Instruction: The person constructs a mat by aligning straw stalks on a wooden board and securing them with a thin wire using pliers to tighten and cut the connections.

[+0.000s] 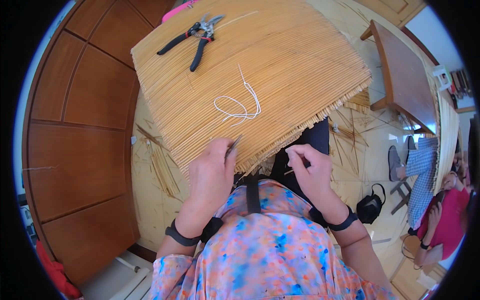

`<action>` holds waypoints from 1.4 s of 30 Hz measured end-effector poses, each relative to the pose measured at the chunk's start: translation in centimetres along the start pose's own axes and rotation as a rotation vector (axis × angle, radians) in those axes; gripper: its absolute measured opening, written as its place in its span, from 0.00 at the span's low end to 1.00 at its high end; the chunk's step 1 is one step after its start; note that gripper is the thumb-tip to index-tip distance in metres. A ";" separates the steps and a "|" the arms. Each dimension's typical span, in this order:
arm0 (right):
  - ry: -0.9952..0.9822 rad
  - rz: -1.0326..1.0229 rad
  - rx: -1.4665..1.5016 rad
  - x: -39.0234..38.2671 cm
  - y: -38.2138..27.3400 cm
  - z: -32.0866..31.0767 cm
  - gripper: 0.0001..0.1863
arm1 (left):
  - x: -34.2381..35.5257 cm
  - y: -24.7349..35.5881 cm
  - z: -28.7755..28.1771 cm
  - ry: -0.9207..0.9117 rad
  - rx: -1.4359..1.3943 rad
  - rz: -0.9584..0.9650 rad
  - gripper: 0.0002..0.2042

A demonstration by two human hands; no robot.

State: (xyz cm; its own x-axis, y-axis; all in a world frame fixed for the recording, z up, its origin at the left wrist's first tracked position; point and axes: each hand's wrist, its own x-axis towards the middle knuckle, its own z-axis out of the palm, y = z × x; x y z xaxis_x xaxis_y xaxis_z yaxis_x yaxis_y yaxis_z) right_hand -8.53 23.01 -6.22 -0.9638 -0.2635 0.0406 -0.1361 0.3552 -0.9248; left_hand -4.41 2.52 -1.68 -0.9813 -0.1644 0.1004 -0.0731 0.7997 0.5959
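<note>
A woven straw mat (300, 55) of close parallel stalks fills the upper middle, its near edge ragged. My left hand (212, 170) grips a thin dark metal tool (234, 142) upright at that edge; its tip rests near the mat's surface. My right hand (312, 170) is pinched just off the ragged edge; whatever is between its fingertips is too small to make out. A loop of white cord (257, 104) with a long thin end lies on the mat above my hands. Pruning shears (202, 52) with black and red handles lie farther back, jaws apart.
Wooden cabinet doors (85, 170) line the left. Loose stalks (162, 170) litter the tiled floor. At right stand a wooden bench (400, 75) and a black bag (370, 205); a co-worker in a pink top (447, 225) works beside another pale straw piece (445, 145).
</note>
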 end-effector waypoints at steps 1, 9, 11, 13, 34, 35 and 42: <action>0.046 -0.305 -0.215 0.0 -0.1 -0.2 0.06 | 0.1 0.2 0.1 0.006 0.000 -0.010 0.06; -0.150 -0.632 -0.571 1.5 -2.0 0.4 0.16 | 1.2 0.7 0.8 0.000 0.024 0.066 0.04; -0.188 -0.673 -0.591 1.9 -1.8 0.3 0.17 | 1.2 0.2 0.9 -0.003 0.039 0.092 0.05; -0.226 -0.714 -0.609 2.2 -1.8 0.4 0.18 | 1.3 -0.1 1.0 -0.007 0.054 0.116 0.05; -0.227 -0.770 -0.470 2.9 -0.7 1.8 0.11 | 1.6 -0.3 0.6 -0.051 0.062 0.028 0.04; -0.180 -0.828 -0.487 2.7 -0.1 2.0 0.12 | 1.6 -0.3 0.7 -0.049 0.063 0.034 0.04; -0.109 -1.040 -0.490 2.2 1.6 1.7 0.15 | 1.6 -0.2 0.5 -0.067 0.050 0.018 0.04</action>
State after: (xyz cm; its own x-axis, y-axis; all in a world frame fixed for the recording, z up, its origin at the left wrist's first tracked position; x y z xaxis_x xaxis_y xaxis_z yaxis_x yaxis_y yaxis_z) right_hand -10.46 21.53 -8.24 -0.3119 -0.7007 0.6416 -0.9501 0.2246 -0.2166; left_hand -6.09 2.35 -2.02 -0.9921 -0.1120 0.0566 -0.0622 0.8303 0.5538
